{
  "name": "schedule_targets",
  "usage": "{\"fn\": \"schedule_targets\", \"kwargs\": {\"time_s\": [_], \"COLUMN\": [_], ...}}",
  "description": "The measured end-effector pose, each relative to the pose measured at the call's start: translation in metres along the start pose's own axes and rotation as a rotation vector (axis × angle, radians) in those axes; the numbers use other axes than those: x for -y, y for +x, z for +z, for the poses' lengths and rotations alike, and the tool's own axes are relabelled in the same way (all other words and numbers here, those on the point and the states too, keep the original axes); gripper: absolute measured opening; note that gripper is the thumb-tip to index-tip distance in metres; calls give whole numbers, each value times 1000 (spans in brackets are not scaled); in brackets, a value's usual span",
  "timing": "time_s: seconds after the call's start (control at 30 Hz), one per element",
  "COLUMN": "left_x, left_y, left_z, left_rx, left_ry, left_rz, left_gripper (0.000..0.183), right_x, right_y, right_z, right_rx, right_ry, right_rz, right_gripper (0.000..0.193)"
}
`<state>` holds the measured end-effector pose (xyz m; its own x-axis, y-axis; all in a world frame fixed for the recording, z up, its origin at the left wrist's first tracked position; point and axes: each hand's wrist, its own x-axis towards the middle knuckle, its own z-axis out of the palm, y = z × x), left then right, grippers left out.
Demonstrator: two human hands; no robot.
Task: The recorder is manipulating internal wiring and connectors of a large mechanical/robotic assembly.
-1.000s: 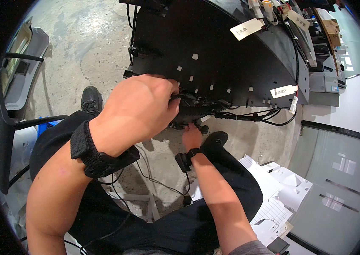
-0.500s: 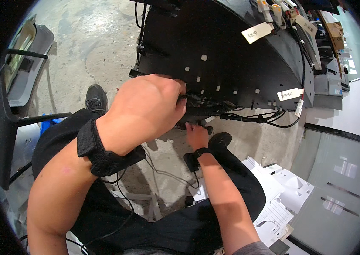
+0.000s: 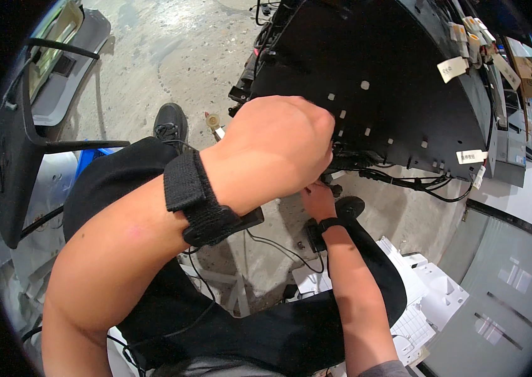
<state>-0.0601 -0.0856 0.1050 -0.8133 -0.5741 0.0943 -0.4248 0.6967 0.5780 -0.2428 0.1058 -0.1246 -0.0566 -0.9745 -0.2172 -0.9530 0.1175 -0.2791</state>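
My left hand (image 3: 278, 144) is closed at the lower left edge of a large black metal panel (image 3: 398, 75). Its back faces up, hiding the fingertips and whatever they grip. Below and beyond it, my right hand (image 3: 318, 200) reaches to the underside of the panel with bent fingers. They close around something dark, too hidden to name. A bundle of black cables (image 3: 410, 182) runs along the panel's lower edge, to the right of both hands. Each wrist wears a black strap; the left one (image 3: 194, 201) is broad.
White plastic parts (image 3: 432, 289) lie on the floor at right, near a frosted glass door (image 3: 498, 283). Tagged connectors (image 3: 467, 41) hang at the panel's upper right. A black-framed object (image 3: 18, 157) stands at left. Thin cables (image 3: 278, 245) trail between my legs.
The whole view has shifted, so the panel and both hands sit farther right in the picture. My left hand now covers more of the panel's lower edge. Both hands remain closed there.
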Motion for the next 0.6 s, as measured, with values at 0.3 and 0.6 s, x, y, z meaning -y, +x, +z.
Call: {"fn": "schedule_targets", "kwargs": {"time_s": [0.3,0.6], "left_x": [0,-2], "left_y": [-2,-1], "left_z": [-1,-3], "left_rx": [-2,-12], "left_ry": [-26,-1], "left_rz": [20,37], "left_gripper": [17,17], "right_x": [-11,-48], "right_y": [1,-3], "right_z": [16,39], "right_rx": [-41,167], "right_ry": [202,281], "right_rz": [539,666], "right_gripper": [37,31]}}
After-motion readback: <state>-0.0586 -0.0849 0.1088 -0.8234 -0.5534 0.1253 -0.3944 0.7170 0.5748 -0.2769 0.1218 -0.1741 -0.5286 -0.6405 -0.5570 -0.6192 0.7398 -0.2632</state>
